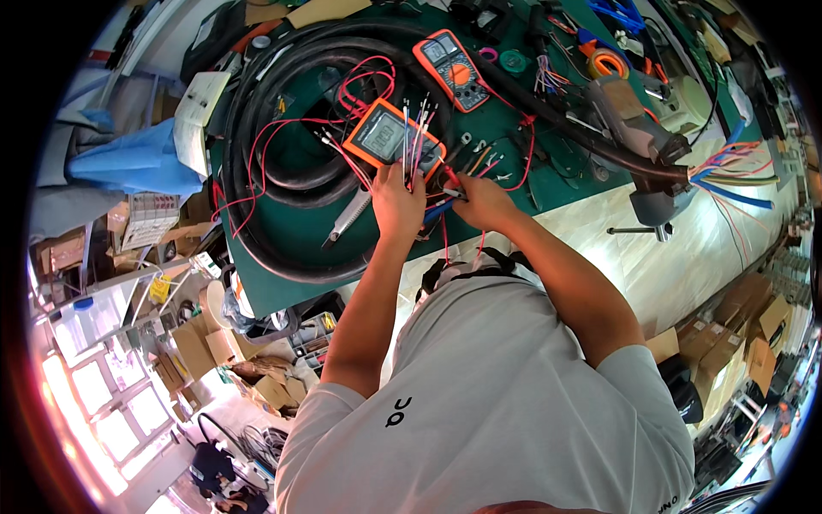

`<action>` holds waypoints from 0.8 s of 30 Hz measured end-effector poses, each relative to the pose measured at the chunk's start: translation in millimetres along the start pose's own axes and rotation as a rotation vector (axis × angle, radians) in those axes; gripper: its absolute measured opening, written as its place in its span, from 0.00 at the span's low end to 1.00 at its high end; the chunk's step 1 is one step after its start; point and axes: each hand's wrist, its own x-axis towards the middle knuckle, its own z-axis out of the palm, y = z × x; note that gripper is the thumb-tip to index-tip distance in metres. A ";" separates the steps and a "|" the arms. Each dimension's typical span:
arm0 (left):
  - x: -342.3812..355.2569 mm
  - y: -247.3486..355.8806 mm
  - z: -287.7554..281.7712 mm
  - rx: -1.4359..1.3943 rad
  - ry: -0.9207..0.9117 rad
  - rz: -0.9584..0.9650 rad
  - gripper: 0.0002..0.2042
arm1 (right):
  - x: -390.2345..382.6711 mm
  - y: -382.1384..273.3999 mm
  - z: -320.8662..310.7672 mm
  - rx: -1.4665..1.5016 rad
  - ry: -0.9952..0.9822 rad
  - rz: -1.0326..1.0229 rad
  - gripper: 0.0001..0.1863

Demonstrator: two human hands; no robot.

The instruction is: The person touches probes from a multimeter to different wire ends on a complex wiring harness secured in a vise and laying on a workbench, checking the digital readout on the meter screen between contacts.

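Green matting covers the desk [282, 283], ringed by one thick black cable coil [257, 206]. Two orange multimeters lie there: the nearer multimeter [387, 135] and a second meter [452, 68] (farther back). Left hand [396, 201] pinches a bunch of thin wires [413, 128] upright over the nearer one. Right hand [481, 201], just beside, closes on a small blue-handled tool [438, 208].

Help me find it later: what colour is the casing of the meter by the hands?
Orange, head view.
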 end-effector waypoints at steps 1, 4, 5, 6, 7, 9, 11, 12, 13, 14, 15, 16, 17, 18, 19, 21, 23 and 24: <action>-2.0 1.6 -3.2 -0.023 -0.026 -0.023 0.11 | -2.4 0.1 0.2 0.000 -0.003 0.011 0.17; -7.8 -0.8 -6.2 -0.190 -0.023 -0.165 0.10 | -6.3 1.9 1.7 0.005 -0.014 0.041 0.18; -8.6 1.8 -8.7 -0.253 0.016 -0.185 0.09 | -6.7 3.1 2.9 0.009 -0.020 0.049 0.17; -9.6 -1.1 -8.4 -0.309 -0.002 -0.234 0.09 | -7.1 4.3 4.3 0.013 -0.026 0.057 0.17; -9.0 -3.3 -9.3 -0.365 -0.020 -0.281 0.10 | -7.2 5.6 5.2 0.016 -0.021 0.049 0.17; -10.4 -3.8 -12.0 -0.442 -0.047 -0.364 0.09 | -6.9 8.2 7.0 0.022 -0.011 0.036 0.17; -10.5 -3.7 -13.8 -0.527 -0.056 -0.404 0.09 | -6.8 10.3 8.5 0.013 0.012 0.015 0.17; -10.6 -4.1 -14.5 -0.569 -0.061 -0.424 0.09 | -6.8 11.2 9.1 0.009 0.024 0.005 0.17; -10.8 -4.6 -15.8 -0.553 -0.062 -0.398 0.08 | -6.7 11.7 9.7 0.013 0.027 -0.001 0.17; -10.6 -7.1 -14.4 -0.572 -0.047 -0.410 0.09 | -6.5 12.3 10.2 0.017 0.030 -0.006 0.17; -9.9 -10.5 -11.3 -0.590 -0.033 -0.423 0.09 | -6.2 12.8 10.4 0.021 0.033 -0.011 0.17; -10.2 -10.9 -10.3 -0.608 -0.021 -0.435 0.09 | -6.5 12.6 10.4 0.021 0.026 -0.007 0.17; -9.9 -6.4 -14.8 -0.627 -0.044 -0.463 0.10 | -6.6 11.3 9.7 0.020 0.019 -0.002 0.17; -11.6 -10.3 -10.1 -0.606 0.022 -0.389 0.10 | -6.5 10.4 9.3 0.019 0.012 0.003 0.17; -10.5 -11.3 -7.5 -0.582 0.085 -0.313 0.10 | -6.5 10.5 9.7 0.018 0.016 0.003 0.17; -13.0 -16.8 -12.1 -0.537 0.046 -0.390 0.10 | -6.3 11.8 10.7 0.016 0.024 0.003 0.16; -12.9 -11.8 -20.0 -0.642 0.086 -0.406 0.10 | -6.2 15.1 13.2 0.028 0.038 -0.015 0.16; -13.0 -11.0 -22.2 -0.694 0.105 -0.414 0.10 | -6.6 16.7 14.6 0.034 0.046 -0.023 0.16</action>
